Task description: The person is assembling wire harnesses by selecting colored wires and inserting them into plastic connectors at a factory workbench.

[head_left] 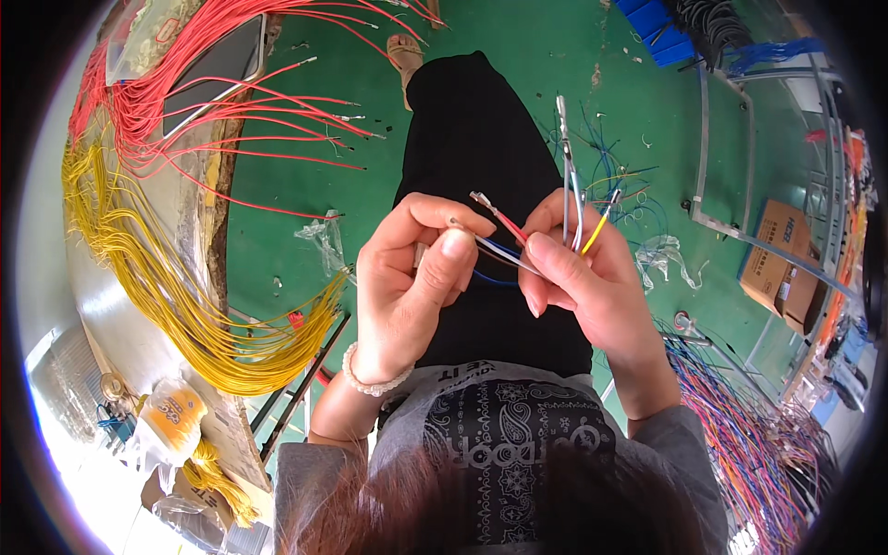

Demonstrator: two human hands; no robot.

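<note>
My right hand (592, 282) is closed round a small bunch of wires between thumb and fingers. A red wire (511, 225) with a metal terminal points up to the left. A short yellow wire (595, 235) leans right, and grey and light-blue wires (567, 153) with silvery tips stand up. Facing it, my left hand (407, 268) has thumb and forefinger pinched at the end of a white wire (499, 251) from the same bunch. A dark wire runs beside the white one; its tip is hidden by the fingers. Both hands are above my lap.
On the bench at left lie long bundles of red wires (116, 111) and yellow wires (176, 310), ends hanging over its edge. Mixed coloured wires (740, 416) hang at lower right. A cardboard box (775, 264), metal frame (740, 239) and blue bins (659, 32) stand at right.
</note>
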